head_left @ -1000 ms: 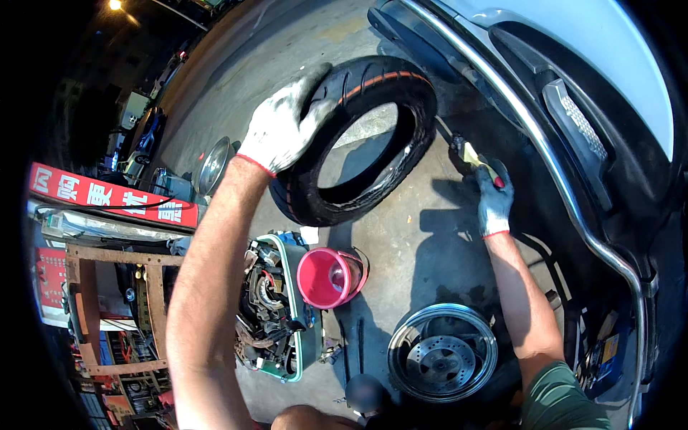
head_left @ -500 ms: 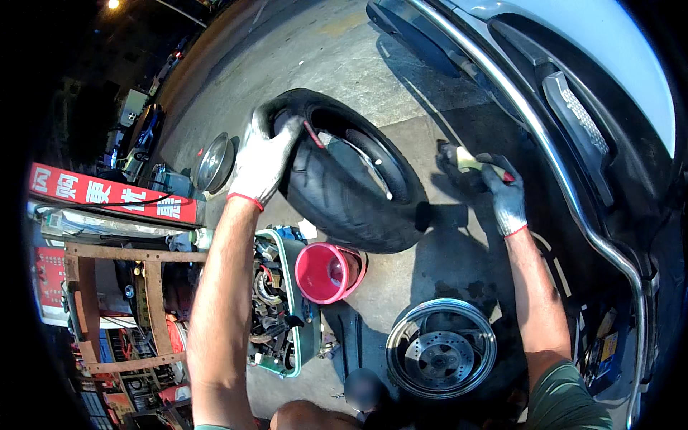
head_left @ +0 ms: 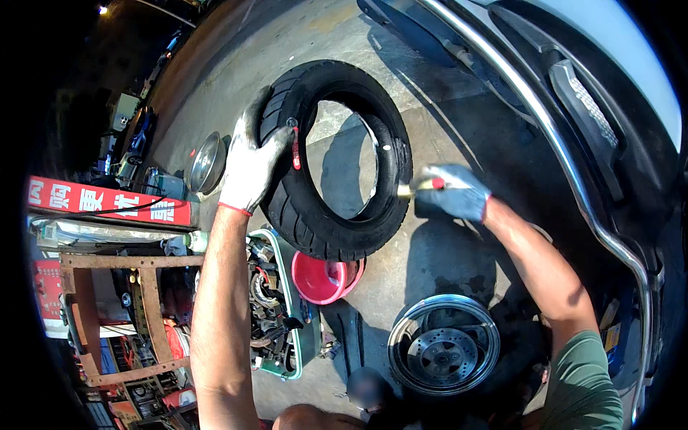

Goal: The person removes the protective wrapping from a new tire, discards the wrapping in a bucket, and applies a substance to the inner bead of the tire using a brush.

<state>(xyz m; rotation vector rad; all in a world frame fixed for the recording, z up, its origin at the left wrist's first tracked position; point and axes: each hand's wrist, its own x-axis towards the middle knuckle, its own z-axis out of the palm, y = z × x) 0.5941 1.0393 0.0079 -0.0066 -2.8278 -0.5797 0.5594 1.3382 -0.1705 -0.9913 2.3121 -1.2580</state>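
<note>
A black tyre (head_left: 287,213) is tilted up toward me, its round opening showing the ground behind. My left hand (head_left: 251,161), in a white glove with a dark-stained thumb, grips the tyre's left edge beside a red tag. In a gloved fist, my right hand (head_left: 459,192) holds a brush (head_left: 405,190) with a pale handle and a red end. The brush's head meets the right side of the tyre near its inner rim; motion blurs the hand, and the bristles are hard to make out.
A pink bucket (head_left: 315,279) stands just under the tyre. Closer to me lies a metal wheel rim (head_left: 444,345) with a brake disc. A green-edged bin (head_left: 295,337) of parts and a rusty frame (head_left: 150,308) are at left; a vehicle's chrome bar (head_left: 534,107) curves along the right.
The tyre has turned so its opening faces me more fully. My right hand has brought the brush leftward, from apart to against the tyre. The left hand still grips its edge.
</note>
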